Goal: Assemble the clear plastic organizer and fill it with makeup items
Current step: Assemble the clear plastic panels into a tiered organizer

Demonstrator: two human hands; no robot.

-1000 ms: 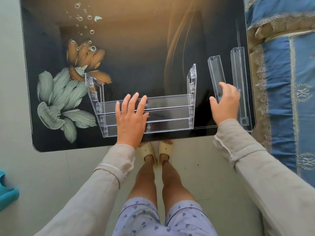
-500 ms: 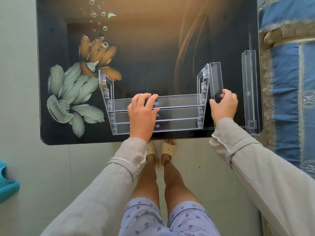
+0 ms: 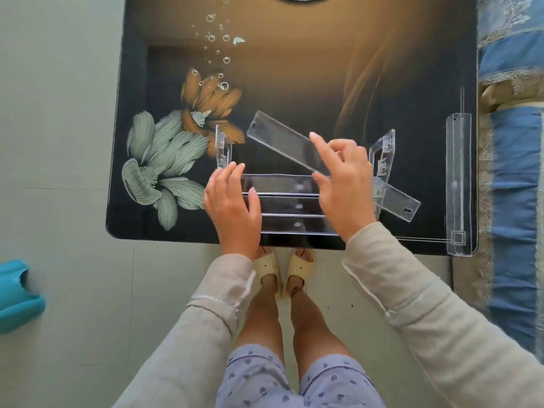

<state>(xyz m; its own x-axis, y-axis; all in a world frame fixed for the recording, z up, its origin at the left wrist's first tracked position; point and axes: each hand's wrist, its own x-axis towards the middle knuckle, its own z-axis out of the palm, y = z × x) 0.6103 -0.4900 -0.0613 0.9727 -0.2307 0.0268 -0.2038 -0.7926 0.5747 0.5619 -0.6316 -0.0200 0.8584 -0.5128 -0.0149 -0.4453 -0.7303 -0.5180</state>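
Organizer (image 3: 294, 206): half-built, three slats fitted, standing at the near edge of the bench (image 3: 294, 69).
Loose panel (image 3: 279, 139): tilted above it, pinched in the right grip (image 3: 344, 184).
Left grip (image 3: 232, 204): fingers relaxed, resting on the frame's left end.
Risk: the slanted panel may miss its slots, and hard pressing could push the frame over the edge.
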